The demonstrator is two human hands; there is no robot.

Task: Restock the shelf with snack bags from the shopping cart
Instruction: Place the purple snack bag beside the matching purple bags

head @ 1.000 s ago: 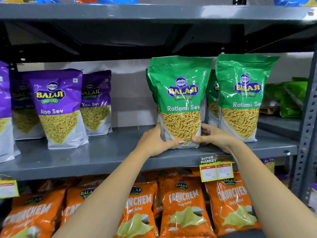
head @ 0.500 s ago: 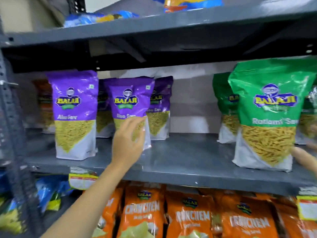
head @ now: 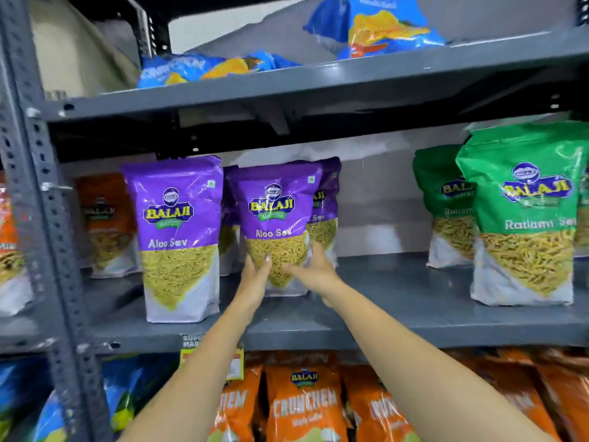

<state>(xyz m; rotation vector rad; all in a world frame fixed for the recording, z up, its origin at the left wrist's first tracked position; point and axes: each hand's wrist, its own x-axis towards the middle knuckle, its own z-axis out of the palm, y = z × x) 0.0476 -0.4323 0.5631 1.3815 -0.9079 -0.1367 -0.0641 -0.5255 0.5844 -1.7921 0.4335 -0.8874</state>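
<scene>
A purple Aloo Sev bag (head: 276, 218) stands upright on the grey middle shelf (head: 398, 301). My left hand (head: 255, 282) grips its lower left side and my right hand (head: 314, 272) presses its lower right side. Another purple Aloo Sev bag (head: 177, 237) stands nearer the shelf front to the left, and more purple bags (head: 326, 199) stand behind. Green Ratlami Sev bags (head: 526, 218) stand at the right. The shopping cart is out of sight.
A grey perforated upright post (head: 41, 218) frames the left side. Blue snack bags (head: 376, 23) lie on the shelf above. Orange Crunchem bags (head: 302, 400) fill the shelf below, with a yellow price tag (head: 236, 362) on the shelf edge. Bare shelf lies between purple and green bags.
A second ago both hands held a green Ratlami Sev bag at the right. They let go of it, the view swung left, and both hands now hold a purple Aloo Sev bag.
</scene>
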